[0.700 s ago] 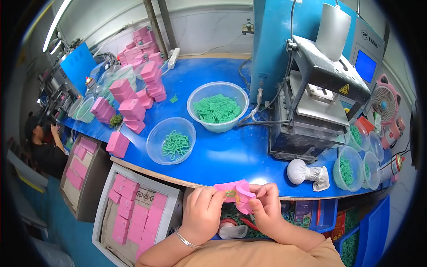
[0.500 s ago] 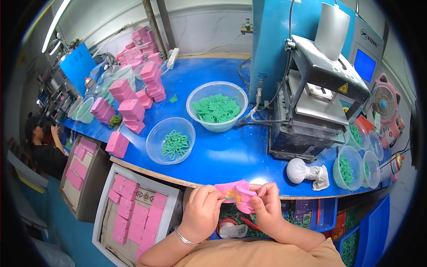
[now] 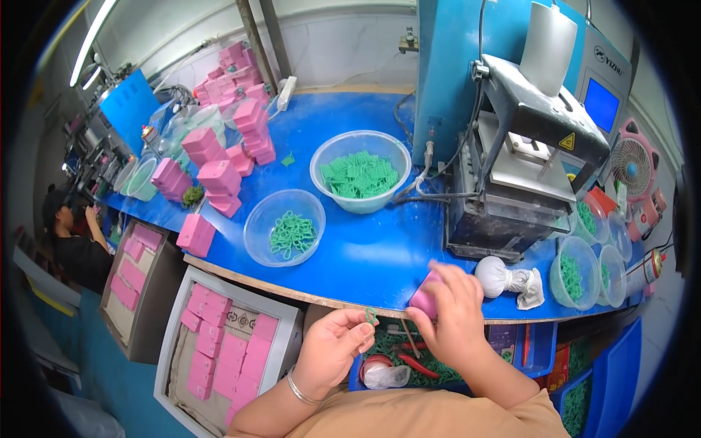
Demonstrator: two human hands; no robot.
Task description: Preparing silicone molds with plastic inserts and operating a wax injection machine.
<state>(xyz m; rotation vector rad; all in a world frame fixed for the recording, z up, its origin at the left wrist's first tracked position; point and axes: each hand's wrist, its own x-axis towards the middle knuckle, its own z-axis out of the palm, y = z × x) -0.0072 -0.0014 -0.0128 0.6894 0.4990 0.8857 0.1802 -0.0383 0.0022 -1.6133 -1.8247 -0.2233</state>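
Note:
Between the thumb and fingertips of my left hand [image 3: 337, 346] is a small green loop-shaped wax piece [image 3: 371, 316], held up near the table's front edge. My right hand [image 3: 454, 310] grips a pink rubber mold [image 3: 424, 295] at that edge, its fingers covering much of the block. Beyond my hands stand two clear plastic bowls on the blue table [image 3: 365, 252]. The nearer bowl [image 3: 250, 241] contains green loop pieces [image 3: 293, 235]; the farther bowl [image 3: 315, 171] is heaped with flat green lattice-like pieces [image 3: 359, 175].
A press machine [image 3: 504, 197] stands at right, with a white cloth pouch [image 3: 493, 277] before it and more bowls [image 3: 573, 285] beyond. Stacked pink molds [image 3: 219, 179] occupy the left. Below are a white-rimmed drawer [image 3: 175, 350] of molds and a blue bin [image 3: 539, 350]. A co-worker [image 3: 77, 244] is far left.
The pink mold, bent open between both hands before, is now in my right hand alone, farther right on the table edge. My left hand has come away with the green piece.

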